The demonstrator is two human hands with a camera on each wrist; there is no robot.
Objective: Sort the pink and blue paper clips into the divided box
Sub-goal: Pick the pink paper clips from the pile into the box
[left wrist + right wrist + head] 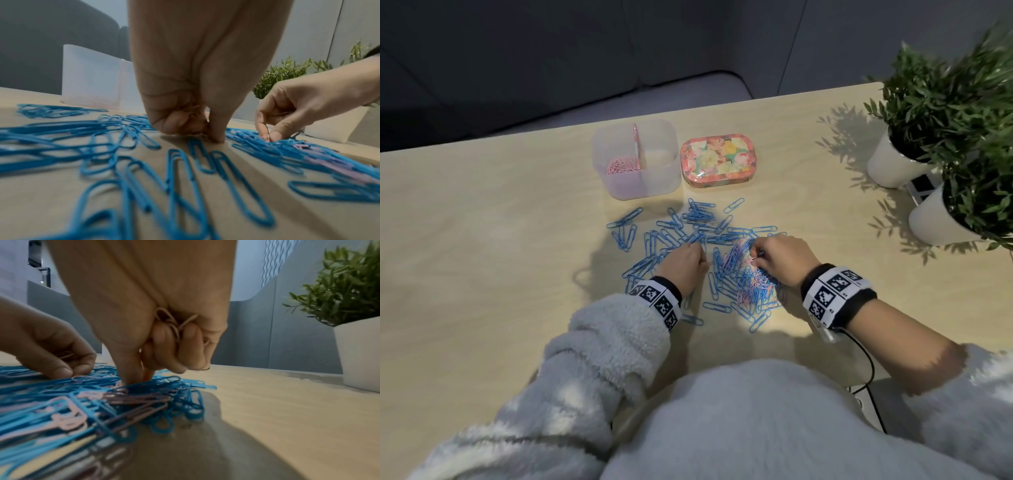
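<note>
Two hands on paper clip pile (726, 260) | left hand (683, 262) and right hand (780, 260) each clutch pink clips | divided box (635, 159) behind, pink clips in left compartment | wristband codes unreadable

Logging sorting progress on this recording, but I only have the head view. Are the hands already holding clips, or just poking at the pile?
Observer: The right hand has several pink clips bunched in its curled fingers.
Operator: And the left?
Observer: The left hand also holds pinkish clips in its palm, fingertips down on the table.
Operator: Is much pink left in the pile?
Observer: Yes, the right wrist view shows pink clips among blue clips just before that hand.
</note>
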